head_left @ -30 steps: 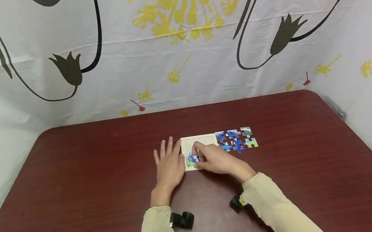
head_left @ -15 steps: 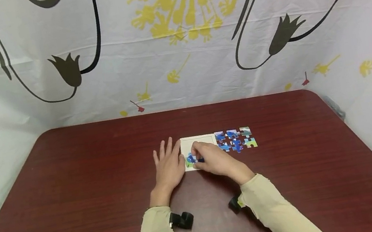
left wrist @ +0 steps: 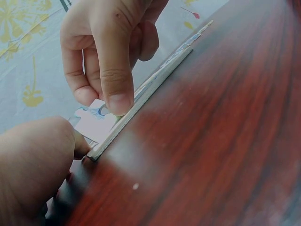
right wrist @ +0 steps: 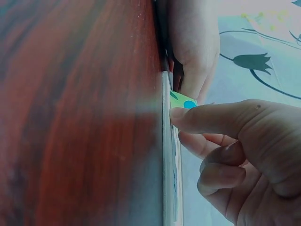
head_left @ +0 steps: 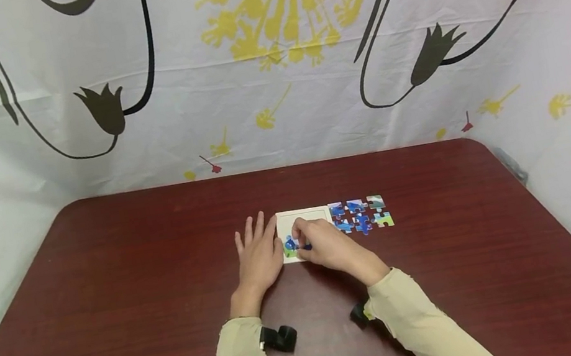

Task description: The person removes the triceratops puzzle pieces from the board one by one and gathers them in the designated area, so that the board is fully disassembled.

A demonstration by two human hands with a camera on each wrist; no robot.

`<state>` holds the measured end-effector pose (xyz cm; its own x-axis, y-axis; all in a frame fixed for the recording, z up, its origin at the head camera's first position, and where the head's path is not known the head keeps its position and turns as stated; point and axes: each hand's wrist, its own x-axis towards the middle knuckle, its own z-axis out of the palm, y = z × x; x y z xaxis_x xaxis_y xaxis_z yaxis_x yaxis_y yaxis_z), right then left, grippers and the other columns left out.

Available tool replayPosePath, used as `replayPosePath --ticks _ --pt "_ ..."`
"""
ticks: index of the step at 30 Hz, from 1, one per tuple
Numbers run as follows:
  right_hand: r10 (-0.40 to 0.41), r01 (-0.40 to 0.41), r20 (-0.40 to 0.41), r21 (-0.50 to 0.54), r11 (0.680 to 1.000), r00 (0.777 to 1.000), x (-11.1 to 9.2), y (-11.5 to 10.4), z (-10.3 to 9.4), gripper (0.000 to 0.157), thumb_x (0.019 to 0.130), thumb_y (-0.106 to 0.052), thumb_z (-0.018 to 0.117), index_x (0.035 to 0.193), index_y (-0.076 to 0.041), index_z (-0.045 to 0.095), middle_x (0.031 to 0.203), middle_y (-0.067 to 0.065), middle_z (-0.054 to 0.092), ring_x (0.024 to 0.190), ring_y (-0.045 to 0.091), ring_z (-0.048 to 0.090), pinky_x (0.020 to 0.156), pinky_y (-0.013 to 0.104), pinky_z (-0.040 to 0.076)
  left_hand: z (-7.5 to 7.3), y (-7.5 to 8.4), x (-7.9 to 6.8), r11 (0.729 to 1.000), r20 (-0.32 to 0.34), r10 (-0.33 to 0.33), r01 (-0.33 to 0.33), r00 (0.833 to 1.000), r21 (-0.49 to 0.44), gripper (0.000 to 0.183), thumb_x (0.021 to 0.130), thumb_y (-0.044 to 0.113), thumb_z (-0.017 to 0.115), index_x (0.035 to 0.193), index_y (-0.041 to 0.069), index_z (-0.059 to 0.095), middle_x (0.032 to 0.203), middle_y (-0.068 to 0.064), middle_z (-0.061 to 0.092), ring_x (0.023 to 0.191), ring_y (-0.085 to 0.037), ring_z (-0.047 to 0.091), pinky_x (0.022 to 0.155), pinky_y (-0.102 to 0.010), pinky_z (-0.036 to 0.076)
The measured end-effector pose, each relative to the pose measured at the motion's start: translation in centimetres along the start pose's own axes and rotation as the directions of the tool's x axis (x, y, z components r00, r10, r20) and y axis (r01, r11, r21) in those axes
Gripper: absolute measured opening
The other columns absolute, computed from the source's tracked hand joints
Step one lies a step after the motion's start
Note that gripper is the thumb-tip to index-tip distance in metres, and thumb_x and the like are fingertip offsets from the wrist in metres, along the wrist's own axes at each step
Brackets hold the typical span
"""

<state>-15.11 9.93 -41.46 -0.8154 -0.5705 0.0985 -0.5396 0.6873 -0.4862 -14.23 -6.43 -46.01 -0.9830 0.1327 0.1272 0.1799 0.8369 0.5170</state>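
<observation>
A cream puzzle tray (head_left: pixel 300 216) lies on the table. Over its lower left corner, my right hand (head_left: pixel 333 245) pinches a green and blue puzzle piece (right wrist: pixel 182 99) between thumb and fingers. The piece (left wrist: pixel 94 125) tilts up from the tray in the left wrist view; whether another piece lies beneath it I cannot tell. My left hand (head_left: pixel 259 259) rests on the table with fingers spread, its thumb side against the tray's left edge. Part of the tray is hidden under my right hand.
Several loose puzzle pieces (head_left: pixel 362 223) lie in two rows against the tray's right side. The dark red table (head_left: pixel 158 300) reaches back to a white patterned cloth (head_left: pixel 196 117). Each sleeve carries a black wrist camera (head_left: pixel 280 338).
The puzzle piece at my right fingertips has shifted slightly, with more dark blue showing beside the fingers. My left hand stays against the tray. The head view has drifted a little.
</observation>
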Motion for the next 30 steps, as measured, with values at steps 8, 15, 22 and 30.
replayPosePath --ticks 8,15,22,30 --pt "-0.036 0.036 0.001 0.003 0.999 0.999 0.0 0.2 -0.1 0.025 0.077 -0.005 0.073 0.095 -0.004 0.056 0.075 0.001 0.057 0.062 0.009 0.048 0.059 0.025 0.043 -0.1 0.0 -0.2 1.0 -0.005 0.005 -0.005 1.0 -0.006 0.046 0.097 0.02 0.041 0.143 0.013 0.04 0.151 -0.011 0.024 0.14 -0.03 0.009 0.107 -0.056 0.002" --pt "-0.059 0.059 -0.008 0.019 0.998 0.998 -0.1 0.8 -1.1 0.024 0.076 -0.008 0.072 0.094 -0.004 0.056 0.076 0.0 0.058 0.056 0.006 0.045 0.056 0.023 0.042 -0.1 0.0 -0.1 1.0 -0.026 0.016 -0.016 1.0 -0.013 0.046 0.097 0.021 0.041 0.142 0.013 0.041 0.15 -0.011 0.026 0.14 -0.031 0.011 0.107 -0.056 0.002" --pt "0.046 -0.038 -0.08 0.093 0.995 0.996 -2.6 3.3 -5.1 0.024 0.075 -0.009 0.072 0.095 -0.005 0.057 0.075 -0.004 0.058 0.056 0.008 0.048 0.055 0.026 0.043 0.1 0.2 -0.1 1.0 -0.033 0.022 -0.022 0.999 -0.016 0.047 0.096 0.021 0.041 0.142 0.013 0.04 0.15 -0.011 0.026 0.139 -0.031 0.012 0.107 -0.056 0.003" --pt "0.157 -0.16 0.076 0.03 0.987 0.985 -5.0 6.1 -6.8 0.024 0.075 -0.011 0.075 0.088 -0.005 0.056 0.07 -0.004 0.056 0.062 0.011 0.05 0.062 0.03 0.041 0.0 0.1 -0.1 1.0 -0.04 0.013 -0.014 0.999 -0.025 0.049 0.096 0.02 0.042 0.145 0.019 0.037 0.15 -0.011 0.026 0.14 -0.031 0.011 0.107 -0.056 0.002"
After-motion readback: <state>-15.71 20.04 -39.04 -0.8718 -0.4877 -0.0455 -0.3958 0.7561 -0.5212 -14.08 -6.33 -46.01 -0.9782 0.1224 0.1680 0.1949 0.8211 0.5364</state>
